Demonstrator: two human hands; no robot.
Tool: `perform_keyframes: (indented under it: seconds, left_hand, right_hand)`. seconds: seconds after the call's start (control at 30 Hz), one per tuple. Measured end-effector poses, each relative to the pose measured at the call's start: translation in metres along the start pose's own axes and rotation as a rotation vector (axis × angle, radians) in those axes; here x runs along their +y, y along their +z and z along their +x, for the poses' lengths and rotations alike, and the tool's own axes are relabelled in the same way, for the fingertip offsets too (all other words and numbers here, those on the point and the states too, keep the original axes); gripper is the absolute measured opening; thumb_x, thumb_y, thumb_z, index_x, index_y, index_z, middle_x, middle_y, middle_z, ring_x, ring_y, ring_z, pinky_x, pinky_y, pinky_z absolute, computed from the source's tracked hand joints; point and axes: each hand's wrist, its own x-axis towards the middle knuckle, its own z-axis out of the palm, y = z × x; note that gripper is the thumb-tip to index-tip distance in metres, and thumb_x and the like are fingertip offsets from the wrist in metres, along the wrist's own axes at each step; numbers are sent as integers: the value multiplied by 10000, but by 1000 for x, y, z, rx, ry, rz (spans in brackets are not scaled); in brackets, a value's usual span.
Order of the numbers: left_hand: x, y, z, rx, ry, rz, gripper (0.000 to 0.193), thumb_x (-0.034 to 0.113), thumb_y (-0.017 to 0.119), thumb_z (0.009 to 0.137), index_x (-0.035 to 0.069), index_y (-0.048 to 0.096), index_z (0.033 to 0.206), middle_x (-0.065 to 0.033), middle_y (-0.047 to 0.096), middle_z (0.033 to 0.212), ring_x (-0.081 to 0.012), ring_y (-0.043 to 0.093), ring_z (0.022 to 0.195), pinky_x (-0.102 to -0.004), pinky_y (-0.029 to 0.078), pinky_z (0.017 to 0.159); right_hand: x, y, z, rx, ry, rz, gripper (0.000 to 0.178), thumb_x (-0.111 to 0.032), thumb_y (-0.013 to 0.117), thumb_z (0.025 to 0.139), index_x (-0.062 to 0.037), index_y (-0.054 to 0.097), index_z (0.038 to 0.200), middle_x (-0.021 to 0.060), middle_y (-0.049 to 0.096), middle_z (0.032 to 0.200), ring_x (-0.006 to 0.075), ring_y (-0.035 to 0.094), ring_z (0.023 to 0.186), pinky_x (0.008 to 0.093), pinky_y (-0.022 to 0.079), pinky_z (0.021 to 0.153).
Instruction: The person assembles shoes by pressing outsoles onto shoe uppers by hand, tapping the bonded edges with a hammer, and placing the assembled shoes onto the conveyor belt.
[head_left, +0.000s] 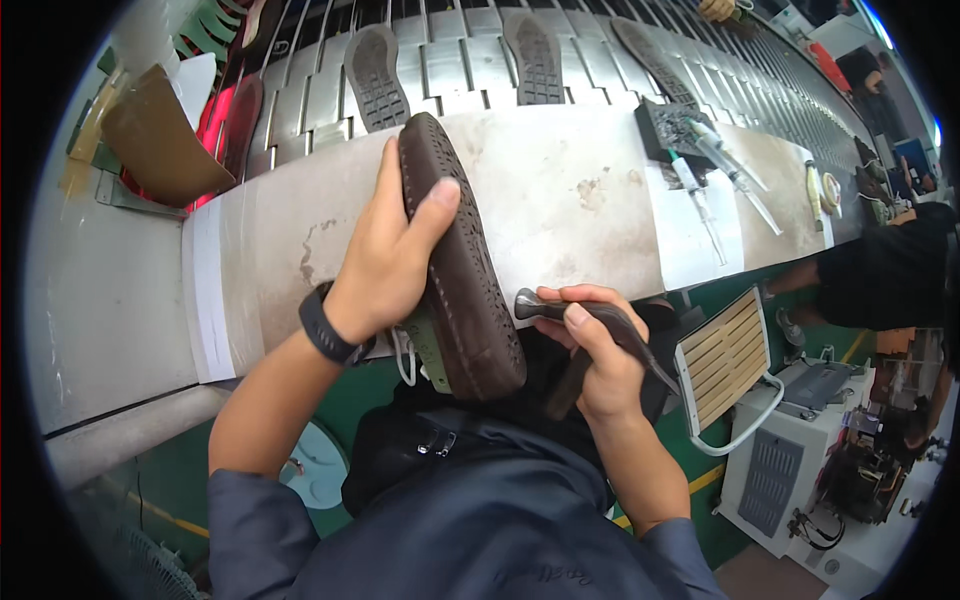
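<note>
Left hand [385,265] grips brown shoe [460,265] sole-up, braced on surface [560,190] edge; right hand [590,350] clenches hammer [590,335], head touching sole rim

My left hand [385,265] reaches up toward twelve o'clock, fingers and thumb curled closed in a grip, while my right hand [595,355] sits at three o'clock of it, fist clenched, wrist bent inward.

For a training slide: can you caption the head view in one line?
Left hand steadies a brown shoe sole-up while the right hand presses a metal hand tool against its sole edge.
</note>
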Motion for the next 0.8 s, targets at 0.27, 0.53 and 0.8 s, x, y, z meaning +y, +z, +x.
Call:
perform_keyframes:
  seconds: [0.27, 0.53, 0.8]
  left_hand:
    - [-4, 14, -26, 99, 111, 388, 912, 501, 540, 1110, -231, 248, 1569, -436, 449, 1527, -540, 503, 1414, -495, 411, 1187]
    - [9, 32, -21, 157, 163, 627, 851, 477, 602, 1079, -179, 352, 1560, -398, 533, 1456, -544, 602, 1257, -521, 532, 1024]
    - [9, 32, -19, 125, 168, 670, 901, 541, 609, 1056, -133, 345, 1593, -382, 505, 1511, -533, 590, 1294, -522, 540, 1013]
  right_hand:
    - [-43, -15, -32, -236, -141, -240, 275, -33, 717, 930, 70, 653, 1177, 292, 744, 1220, 362, 726, 1197, 460, 565, 1072]
    - [-57, 2, -17, -338, -239, -621, 303, 21, 819, 859, 26, 713, 1143, 223, 779, 1184, 310, 777, 1119, 380, 613, 977]
    - [-65, 24, 12, -284, -179, -532, 233, -11, 751, 964, 42, 694, 1183, 156, 800, 1153, 158, 758, 1031, 304, 593, 923]
